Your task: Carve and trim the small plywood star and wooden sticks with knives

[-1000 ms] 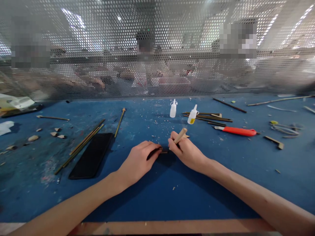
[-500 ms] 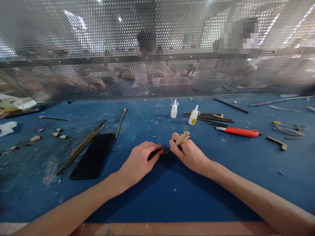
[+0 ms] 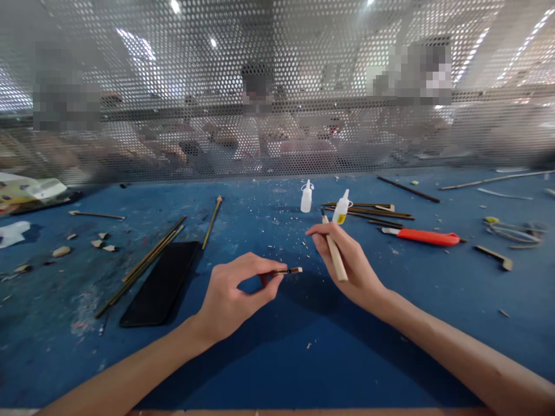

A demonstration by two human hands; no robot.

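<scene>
A small, dark-edged piece of wood [image 3: 295, 270] is pinched between the thumb and fingertips of my left hand [image 3: 232, 292], its pale end sticking out to the right. My right hand [image 3: 349, 260] grips a slim carving tool [image 3: 336, 257] with a round pale wooden handle. Its short dark tip points away toward the bottles, and the handle's butt end points back toward me. A gap separates the tool from the wood piece. Just beyond my right hand stand two white glue bottles, one plain [image 3: 306, 197] and one with a yellow label [image 3: 341, 209].
A black phone [image 3: 160, 283] and thin brown sticks [image 3: 143, 263] lie left. Right are a red-handled knife [image 3: 427, 237], more sticks [image 3: 377, 211] and an L-shaped wooden piece [image 3: 494, 257]. Shavings dot the blue tabletop [image 3: 269, 358]. A perforated metal screen [image 3: 286, 138] rises behind, people beyond it.
My right hand has moved back from the wood piece and turned the tool, so its tip points forward. The left hand has shifted slightly, showing more of the piece.
</scene>
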